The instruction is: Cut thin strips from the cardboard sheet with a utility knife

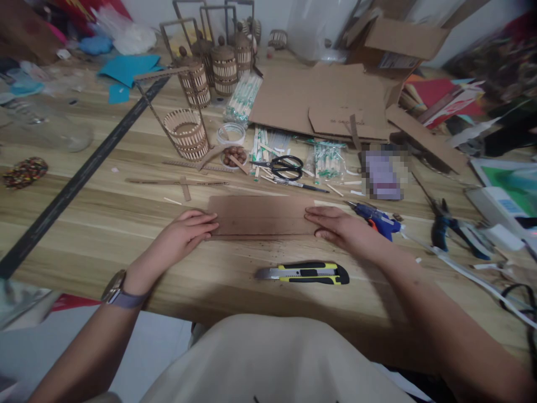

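Observation:
A brown rectangular cardboard piece (262,210) lies lengthwise in front of me, with dark lines running along it. My left hand (191,230) grips its left end, fingers over the edge and thumb low at the corner. At the opposite end, my right hand (329,224) holds the cardboard the same way. Between the board and my body lies a yellow and black utility knife (308,273), its blade pointing left. A blue glue gun (375,218) rests just beyond my right hand. Small dark crumbs are scattered below the board.
Black-handled scissors (285,167), a pen (300,183) and bagged wooden sticks (327,159) lie behind the board. Several stick-built baskets (184,134) stand farther back. Large cardboard sheets (310,101) fill the rear. Pliers (457,229) lie right; a long dark ruler-like strip (84,179) crosses left.

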A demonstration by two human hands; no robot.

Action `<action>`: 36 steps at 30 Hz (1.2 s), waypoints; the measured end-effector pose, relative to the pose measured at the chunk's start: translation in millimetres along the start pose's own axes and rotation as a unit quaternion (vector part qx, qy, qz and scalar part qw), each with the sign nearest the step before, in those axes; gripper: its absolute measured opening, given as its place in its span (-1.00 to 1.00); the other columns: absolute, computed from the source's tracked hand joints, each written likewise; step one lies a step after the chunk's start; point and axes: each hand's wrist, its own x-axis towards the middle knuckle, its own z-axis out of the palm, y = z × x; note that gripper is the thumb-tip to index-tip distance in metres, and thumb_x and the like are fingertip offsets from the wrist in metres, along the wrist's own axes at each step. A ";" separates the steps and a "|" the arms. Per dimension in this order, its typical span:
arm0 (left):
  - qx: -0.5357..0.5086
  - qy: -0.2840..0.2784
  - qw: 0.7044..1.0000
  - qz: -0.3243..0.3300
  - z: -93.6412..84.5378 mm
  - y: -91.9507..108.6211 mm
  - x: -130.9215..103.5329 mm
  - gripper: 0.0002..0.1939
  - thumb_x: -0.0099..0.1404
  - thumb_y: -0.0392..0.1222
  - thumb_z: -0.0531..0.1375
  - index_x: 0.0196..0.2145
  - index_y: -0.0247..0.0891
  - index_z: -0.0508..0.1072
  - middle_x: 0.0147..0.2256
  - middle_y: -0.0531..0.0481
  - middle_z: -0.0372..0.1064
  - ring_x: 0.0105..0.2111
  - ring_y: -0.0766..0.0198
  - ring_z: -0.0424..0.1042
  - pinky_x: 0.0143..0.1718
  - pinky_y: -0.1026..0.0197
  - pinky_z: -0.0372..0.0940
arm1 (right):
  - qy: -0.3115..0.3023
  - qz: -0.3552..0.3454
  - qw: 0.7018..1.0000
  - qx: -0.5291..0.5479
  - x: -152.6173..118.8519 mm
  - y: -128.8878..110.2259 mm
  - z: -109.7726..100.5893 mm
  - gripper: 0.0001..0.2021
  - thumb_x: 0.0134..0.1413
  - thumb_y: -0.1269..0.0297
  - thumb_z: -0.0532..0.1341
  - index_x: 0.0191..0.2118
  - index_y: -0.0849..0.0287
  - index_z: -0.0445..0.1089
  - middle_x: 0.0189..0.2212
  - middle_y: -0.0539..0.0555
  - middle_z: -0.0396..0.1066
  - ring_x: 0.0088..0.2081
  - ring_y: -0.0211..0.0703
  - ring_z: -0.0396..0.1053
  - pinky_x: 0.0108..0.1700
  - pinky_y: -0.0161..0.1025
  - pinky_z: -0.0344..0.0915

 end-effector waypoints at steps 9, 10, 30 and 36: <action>0.006 -0.008 1.000 -0.003 -0.5 -0.5 0.3 -0.68 0.49 -0.18 0.09 0.05 -0.11 0.58 0.10 -0.10 0.51 0.07 0.07 0.40 0.07 -0.05 0.41 | 0.003 0.002 1.000 0.013 -0.3 2.9 2.4 -0.58 0.33 0.27 0.12 0.25 0.11 0.38 0.23 0.24 0.39 0.26 0.09 0.33 0.25 0.14 0.33; 0.008 -0.008 1.000 -0.004 -0.5 -0.4 0.2 -0.68 0.49 -0.18 0.09 0.05 -0.10 0.58 0.10 -0.09 0.51 0.07 0.07 0.39 0.08 -0.05 0.41 | 0.002 0.002 1.000 0.013 0.0 2.6 2.0 -0.58 0.34 0.26 0.12 0.25 0.12 0.38 0.23 0.24 0.39 0.26 0.09 0.33 0.25 0.14 0.33; 0.031 -0.004 0.999 0.023 -0.1 1.2 0.9 -0.69 0.49 -0.21 0.09 0.05 -0.18 0.58 0.11 -0.11 0.50 0.04 0.10 0.40 0.06 0.00 0.40 | -0.011 0.000 1.000 -0.011 3.4 -3.0 -4.4 -0.59 0.32 0.32 0.10 0.22 0.21 0.41 0.22 0.27 0.40 0.23 0.08 0.36 0.26 0.09 0.33; 0.034 -0.001 0.999 0.028 0.4 -0.2 1.0 -0.69 0.50 -0.21 0.08 0.03 -0.20 0.58 0.10 -0.11 0.51 0.03 0.09 0.40 0.05 0.00 0.40 | -0.011 -0.004 1.000 -0.011 5.4 -3.1 -5.8 -0.60 0.31 0.31 0.11 0.20 0.19 0.43 0.20 0.26 0.42 0.21 0.08 0.39 0.24 0.05 0.35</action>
